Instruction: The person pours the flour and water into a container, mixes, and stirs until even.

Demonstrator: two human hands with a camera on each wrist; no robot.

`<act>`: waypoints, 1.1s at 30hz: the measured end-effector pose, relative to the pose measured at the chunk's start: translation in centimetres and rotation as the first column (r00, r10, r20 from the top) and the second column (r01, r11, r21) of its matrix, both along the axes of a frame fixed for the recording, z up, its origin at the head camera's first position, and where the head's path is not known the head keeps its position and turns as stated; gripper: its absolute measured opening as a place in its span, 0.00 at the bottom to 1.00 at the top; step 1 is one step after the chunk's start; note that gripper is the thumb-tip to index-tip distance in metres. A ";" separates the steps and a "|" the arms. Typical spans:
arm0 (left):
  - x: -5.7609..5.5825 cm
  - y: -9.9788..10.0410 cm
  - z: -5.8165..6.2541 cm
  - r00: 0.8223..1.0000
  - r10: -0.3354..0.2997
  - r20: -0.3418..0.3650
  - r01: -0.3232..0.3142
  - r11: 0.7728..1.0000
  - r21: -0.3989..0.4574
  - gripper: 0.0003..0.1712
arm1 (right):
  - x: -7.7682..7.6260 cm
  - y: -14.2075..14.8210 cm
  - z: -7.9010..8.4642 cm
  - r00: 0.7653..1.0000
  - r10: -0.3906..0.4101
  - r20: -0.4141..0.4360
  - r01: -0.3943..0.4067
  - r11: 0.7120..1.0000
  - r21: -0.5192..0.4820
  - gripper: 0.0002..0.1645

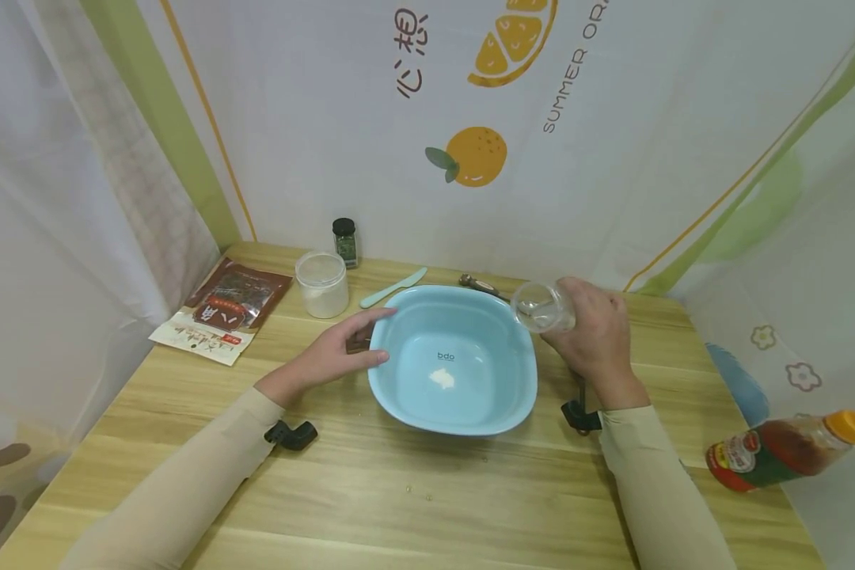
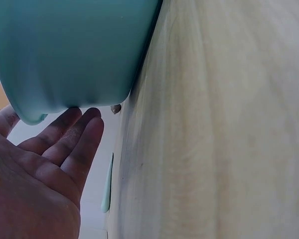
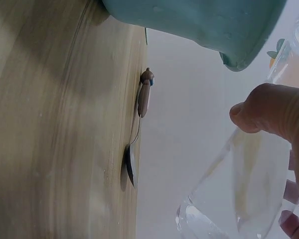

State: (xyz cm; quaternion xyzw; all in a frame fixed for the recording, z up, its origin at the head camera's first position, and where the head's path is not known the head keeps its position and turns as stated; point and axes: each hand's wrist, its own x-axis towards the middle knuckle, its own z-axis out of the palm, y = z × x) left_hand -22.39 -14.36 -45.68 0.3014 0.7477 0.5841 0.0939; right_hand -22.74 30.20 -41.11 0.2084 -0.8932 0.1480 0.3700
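A light-blue basin (image 1: 399, 408) stands on the table, with an irregular white patch (image 1: 442, 379) on its bottom below the letters "bdo". My left hand (image 1: 328, 356) holds its left rim; in the left wrist view the fingers (image 2: 72, 132) press against the outer wall. Over at the right rim, my right hand (image 1: 598, 336) grips a clear plastic cup (image 1: 541, 307). The cup is tilted, its round mouth facing the basin. Thumb and fingers wrap its sides in the right wrist view, where the see-through wall (image 3: 239, 179) shows a faint yellowish streak.
Behind the basin lie a pale green spreader (image 1: 395, 288) and a brown-handled spoon (image 3: 131, 164). Farther left are a clear jar (image 1: 322, 286) of white contents, a black-capped spice bottle (image 1: 345, 242) and a brown packet (image 1: 231, 305). A yellow-capped sauce bottle (image 1: 784, 453) stands right.
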 end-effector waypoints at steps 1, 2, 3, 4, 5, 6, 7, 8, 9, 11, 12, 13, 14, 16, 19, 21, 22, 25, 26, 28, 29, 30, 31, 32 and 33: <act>0.0 0.0 0.0 1.000 0.000 0.000 0.000 1.000 0.000 0.42 | 0.0 0.0 0.0 1.000 0.000 -0.002 0.000 1.000 0.003 0.44; 0.0 0.0 0.0 1.000 0.002 -0.001 -0.002 1.000 -0.001 0.42 | 0.0 0.0 0.0 1.000 -0.001 -0.003 0.001 1.000 0.007 0.44; 0.0 0.0 0.0 1.000 0.003 -0.003 -0.003 1.000 -0.002 0.42 | 0.0 0.0 0.0 1.000 -0.003 -0.003 0.003 1.000 0.012 0.44; 0.0 0.1 0.0 1.000 0.003 -0.004 -0.003 1.000 -0.002 0.42 | 0.0 0.0 0.0 1.000 -0.007 -0.002 0.007 1.000 0.017 0.44; 0.0 0.1 0.0 1.000 0.004 -0.005 -0.004 1.000 -0.003 0.42 | 0.0 0.0 0.0 1.000 -0.007 -0.002 0.007 1.000 0.021 0.44; 0.0 0.1 0.1 1.000 0.004 -0.004 -0.004 1.000 -0.003 0.42 | 0.0 0.0 -0.1 1.000 -0.008 -0.006 0.008 1.000 0.023 0.44; 0.1 0.1 0.1 1.000 0.005 -0.003 -0.005 1.000 -0.003 0.42 | 0.0 0.0 -0.1 1.000 -0.008 -0.012 0.009 1.000 0.027 0.44; 0.1 0.1 0.1 1.000 0.007 -0.002 -0.007 1.000 -0.004 0.42 | 0.0 0.0 -0.1 1.000 -0.007 -0.019 0.008 0.999 0.032 0.45; 0.1 0.1 0.1 1.000 0.007 0.000 -0.007 1.000 -0.004 0.42 | 0.0 -0.1 -0.1 1.000 -0.005 -0.027 0.006 0.999 0.036 0.44; 0.1 0.1 0.1 1.000 0.008 0.006 -0.008 1.000 -0.003 0.43 | 0.0 -0.1 -0.1 0.999 0.001 -0.044 0.001 0.999 0.042 0.44; 0.2 0.1 0.1 1.000 0.009 0.009 -0.009 1.000 -0.002 0.43 | 0.0 -0.1 -0.1 0.999 0.002 -0.052 0.000 0.999 0.046 0.44; 0.2 0.2 0.1 1.000 0.009 0.009 -0.009 1.000 -0.002 0.43 | 0.0 -0.1 -0.1 0.998 0.005 -0.057 -0.002 0.999 0.051 0.44; 0.2 0.2 0.2 1.000 0.009 0.009 -0.009 1.000 -0.002 0.43 | -0.1 -0.1 -0.1 0.998 0.008 -0.060 -0.005 0.999 0.051 0.43; 0.2 0.2 0.2 1.000 0.009 0.006 -0.009 1.000 0.000 0.43 | -0.1 -0.1 -0.1 0.998 0.010 -0.066 -0.006 0.998 0.056 0.43; 0.2 0.2 0.2 1.000 0.009 0.000 -0.009 1.000 0.001 0.42 | -0.1 -0.1 -0.1 0.997 0.013 -0.077 -0.008 0.998 0.064 0.43; 0.2 0.2 0.2 1.000 0.008 -0.004 -0.008 1.000 0.000 0.42 | -0.2 -0.1 -0.1 0.996 0.015 -0.085 -0.009 0.997 0.071 0.44; 0.2 0.2 0.2 1.000 0.006 -0.005 -0.006 1.000 0.001 0.42 | -0.2 -0.2 -0.1 0.996 0.016 -0.089 -0.009 0.997 0.071 0.44; 0.2 0.1 0.1 1.000 0.003 -0.006 -0.003 1.000 0.002 0.42 | -0.1 -0.2 0.0 0.996 0.014 -0.093 -0.007 0.997 0.073 0.44; 0.1 0.1 0.1 1.000 0.002 -0.006 -0.002 1.000 0.002 0.42 | -0.1 -0.2 0.0 0.996 0.013 -0.087 -0.007 0.997 0.076 0.44; 0.1 0.1 0.1 1.000 0.002 -0.004 -0.002 1.000 0.002 0.42 | 0.0 -0.2 0.1 0.997 0.010 -0.083 -0.004 0.997 0.080 0.43; 0.1 0.1 0.1 1.000 0.002 -0.002 -0.002 1.000 0.003 0.42 | 0.0 -0.2 0.1 0.997 0.010 -0.079 -0.003 0.997 0.083 0.43; 0.1 0.1 0.1 1.000 0.002 -0.001 -0.002 1.000 0.003 0.42 | 0.0 -0.2 0.1 0.997 0.007 -0.079 0.000 0.997 0.084 0.42; 0.1 0.1 0.1 1.000 0.001 -0.001 -0.001 1.000 0.002 0.42 | 0.0 -0.2 0.1 0.997 0.006 -0.081 0.001 0.997 0.083 0.42; 0.1 0.1 0.1 1.000 0.000 0.000 0.000 1.000 0.002 0.42 | 0.0 -0.3 0.1 0.997 0.006 -0.081 0.001 0.997 0.083 0.42; 0.1 0.1 0.1 1.000 0.001 0.000 -0.001 1.000 0.001 0.42 | 0.0 -0.3 0.1 0.996 0.005 -0.089 0.002 0.997 0.081 0.42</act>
